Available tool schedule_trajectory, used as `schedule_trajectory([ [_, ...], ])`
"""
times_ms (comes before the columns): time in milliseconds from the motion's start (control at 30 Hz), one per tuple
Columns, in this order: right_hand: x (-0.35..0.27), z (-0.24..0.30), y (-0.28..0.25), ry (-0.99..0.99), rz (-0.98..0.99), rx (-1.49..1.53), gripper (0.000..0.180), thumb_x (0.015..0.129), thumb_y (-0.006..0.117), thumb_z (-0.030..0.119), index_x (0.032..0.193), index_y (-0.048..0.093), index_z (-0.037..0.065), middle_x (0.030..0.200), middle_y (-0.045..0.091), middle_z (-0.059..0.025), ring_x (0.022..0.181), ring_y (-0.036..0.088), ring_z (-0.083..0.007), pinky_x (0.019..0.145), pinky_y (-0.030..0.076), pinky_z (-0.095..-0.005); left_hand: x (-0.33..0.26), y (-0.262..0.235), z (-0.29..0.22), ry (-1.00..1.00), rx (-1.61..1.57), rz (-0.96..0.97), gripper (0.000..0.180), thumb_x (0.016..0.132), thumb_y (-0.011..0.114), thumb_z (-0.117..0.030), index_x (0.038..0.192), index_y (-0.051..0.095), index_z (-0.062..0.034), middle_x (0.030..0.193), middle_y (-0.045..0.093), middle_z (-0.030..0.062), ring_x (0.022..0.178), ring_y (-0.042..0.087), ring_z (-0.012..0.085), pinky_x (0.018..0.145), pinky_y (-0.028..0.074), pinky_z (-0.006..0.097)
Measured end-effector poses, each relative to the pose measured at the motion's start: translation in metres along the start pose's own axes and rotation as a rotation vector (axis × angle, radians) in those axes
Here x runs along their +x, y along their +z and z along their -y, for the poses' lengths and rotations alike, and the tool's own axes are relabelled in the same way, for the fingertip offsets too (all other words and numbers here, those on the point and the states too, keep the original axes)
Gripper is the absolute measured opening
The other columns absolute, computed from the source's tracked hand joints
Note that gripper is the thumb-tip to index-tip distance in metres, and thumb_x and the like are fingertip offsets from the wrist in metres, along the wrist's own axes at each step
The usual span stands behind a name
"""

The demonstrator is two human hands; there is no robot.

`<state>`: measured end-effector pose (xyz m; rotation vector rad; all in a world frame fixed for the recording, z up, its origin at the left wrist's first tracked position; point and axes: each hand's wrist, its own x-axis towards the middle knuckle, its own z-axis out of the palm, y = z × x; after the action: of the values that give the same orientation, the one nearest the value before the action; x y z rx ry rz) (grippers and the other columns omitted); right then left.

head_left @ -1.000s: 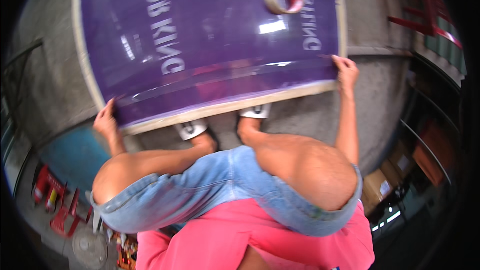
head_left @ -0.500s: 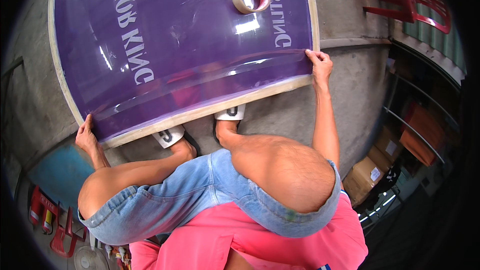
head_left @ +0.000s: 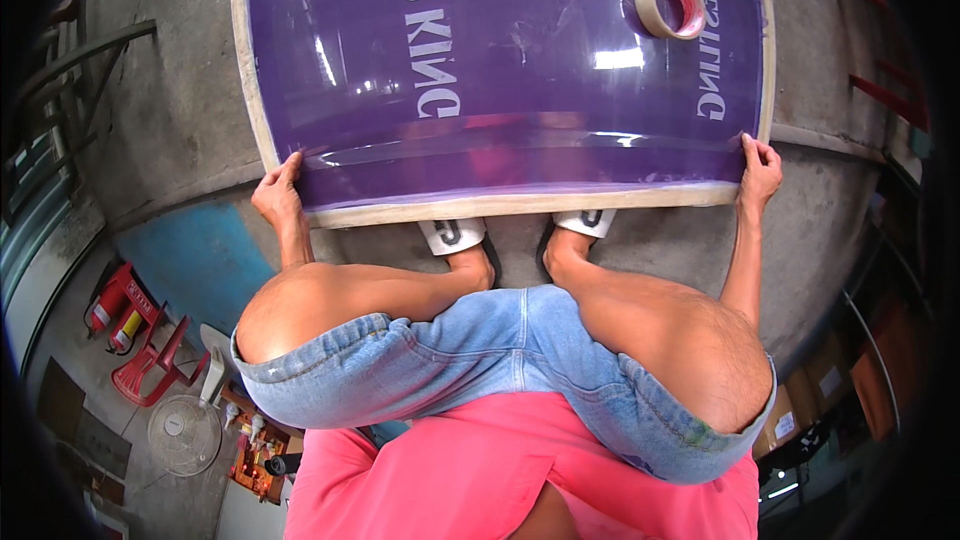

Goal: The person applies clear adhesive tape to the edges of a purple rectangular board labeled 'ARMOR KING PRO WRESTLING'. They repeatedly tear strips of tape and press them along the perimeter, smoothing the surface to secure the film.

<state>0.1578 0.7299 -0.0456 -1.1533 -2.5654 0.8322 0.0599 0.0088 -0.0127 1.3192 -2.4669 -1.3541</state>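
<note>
1. A grey concrete floor (head_left: 180,110) spreads out on both sides of the fingers, with a blue patch (head_left: 200,250) below and left of the left fingers.
2. A purple screen (head_left: 560,70) in a pale wooden frame (head_left: 520,205) reaches away from the fingers and runs out of view at the top; what bears it up cannot be told. Its pale, mirror-reversed lettering runs in lines leading away from the fingers.
3. A clear strip (head_left: 520,148) lies between the two hands over the near part of the screen. Its long axis runs from left fingers to right fingers, close to parallel with the near rail; whether it touches the screen is unclear.
4. The left fingers (head_left: 291,165) are pinched on the strip's left end, just inside the frame's left rail.
5. The right fingers (head_left: 751,152) are pinched on its right end, by the right rail.
6. A cream tape roll (head_left: 650,12) with a pinkish core sits on the screen, beyond the right fingers and a little left of them.
7. Two feet in white-strapped sandals (head_left: 450,236) show below the near rail, between the hands.
8. Below and left of the left fingers are fire extinguishers (head_left: 108,302), a red chair (head_left: 150,370) and a fan (head_left: 185,435); cardboard boxes (head_left: 800,405) stand below the right fingers.
</note>
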Motion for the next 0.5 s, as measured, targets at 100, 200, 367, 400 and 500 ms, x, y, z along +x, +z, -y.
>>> schedule_trajectory([
  [100,0.0014,-0.0054,-0.0038,-0.001,0.005,-0.018,0.030,0.081,0.082,0.029,0.090,0.075,0.002,0.094,0.067,-0.0085,0.084,0.061,-0.0169,0.080,0.049,-0.0319,-0.0014,0.0042,-0.0021,-0.005,0.016,-0.005,0.019,0.075,0.087,-0.010,0.078,0.074,0.0034,0.071,0.066,0.0028,0.066,0.057,0.0095,0.064,0.045,0.023],
  [200,0.0015,-0.0072,-0.0034,0.005,0.007,-0.006,0.029,0.081,0.082,0.028,0.089,0.075,0.001,0.095,0.067,-0.0082,0.085,0.061,-0.0171,0.081,0.049,-0.0318,-0.0012,0.0031,-0.0016,0.005,0.015,-0.008,0.019,0.074,0.087,-0.010,0.078,0.074,0.0035,0.071,0.066,0.0028,0.066,0.057,0.0095,0.064,0.045,0.023],
  [367,-0.0001,-0.0027,-0.0007,0.024,0.006,0.035,0.028,0.081,0.082,0.027,0.089,0.074,0.001,0.094,0.067,-0.0079,0.085,0.061,-0.0168,0.081,0.049,-0.0315,-0.0028,0.0017,-0.0020,0.023,0.020,-0.002,0.019,0.074,0.086,-0.010,0.079,0.074,0.0036,0.072,0.067,0.0028,0.067,0.058,0.0091,0.064,0.045,0.023],
  [400,0.0003,-0.0033,-0.0012,0.021,0.007,0.020,0.028,0.081,0.082,0.027,0.089,0.074,0.001,0.094,0.067,-0.0078,0.086,0.061,-0.0166,0.081,0.048,-0.0313,-0.0029,0.0019,-0.0020,0.022,0.018,0.002,0.019,0.075,0.086,-0.011,0.080,0.075,0.0034,0.072,0.067,0.0026,0.067,0.057,0.0090,0.064,0.045,0.023],
  [500,0.0018,-0.0064,-0.0016,0.016,0.012,-0.006,0.028,0.081,0.082,0.027,0.089,0.074,0.001,0.094,0.067,-0.0077,0.086,0.061,-0.0165,0.081,0.048,-0.0309,-0.0008,0.0009,0.0012,0.020,0.012,0.008,0.020,0.076,0.086,-0.013,0.081,0.075,0.0031,0.073,0.067,0.0021,0.068,0.057,0.0087,0.066,0.044,0.023],
])
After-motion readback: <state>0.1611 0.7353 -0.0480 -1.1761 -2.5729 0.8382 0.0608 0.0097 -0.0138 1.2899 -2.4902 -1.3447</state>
